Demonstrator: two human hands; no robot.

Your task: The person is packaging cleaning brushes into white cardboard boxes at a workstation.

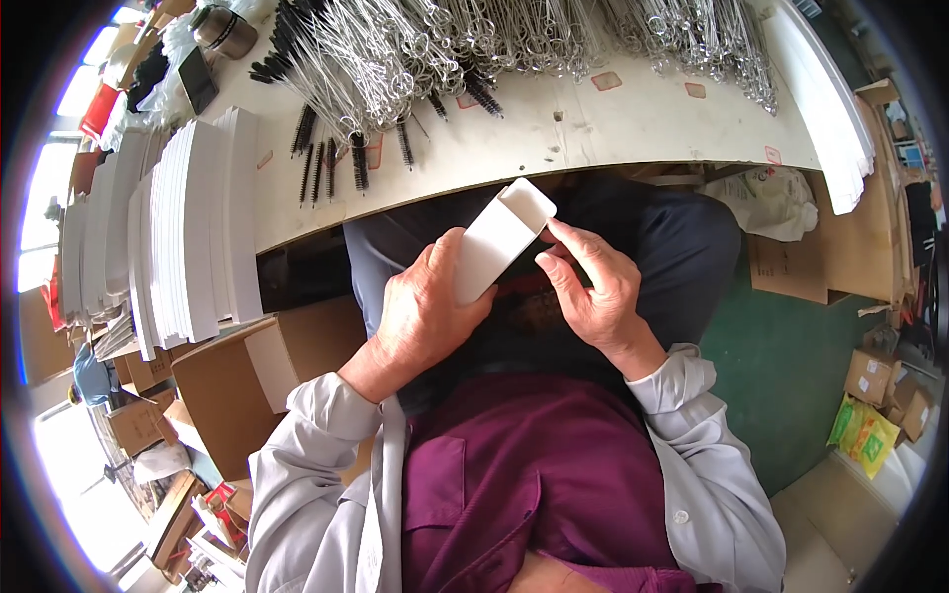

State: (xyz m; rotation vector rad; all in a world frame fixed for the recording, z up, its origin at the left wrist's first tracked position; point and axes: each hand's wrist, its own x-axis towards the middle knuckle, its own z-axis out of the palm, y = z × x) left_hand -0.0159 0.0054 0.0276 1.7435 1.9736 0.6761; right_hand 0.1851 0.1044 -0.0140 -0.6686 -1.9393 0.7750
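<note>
White worktable (633,128) ahead, heaped with wire-handled bottle brushes (415,49). Small white folded cardboard carton (499,242) below table edge, over lap. Left hand (425,316) clamps carton body; right hand (593,287) fingertips press open end flap. Judged light, thin-walled, crushable: grip flat panels.

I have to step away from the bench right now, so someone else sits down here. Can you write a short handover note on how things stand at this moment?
Left hand: grip closed around the lower part of a small white carton, held above the lap.
Right hand: fingertips pinch the carton's edge near its open top flap.
Flat white carton blanks stand stacked at the left end of the white table. Wire-handled black bottle brushes lie piled across the table behind.
Done: one carton is unfolded into shape.
Left: its top is open, no brush visible inside; the brush pile and blank stacks remain.
</note>
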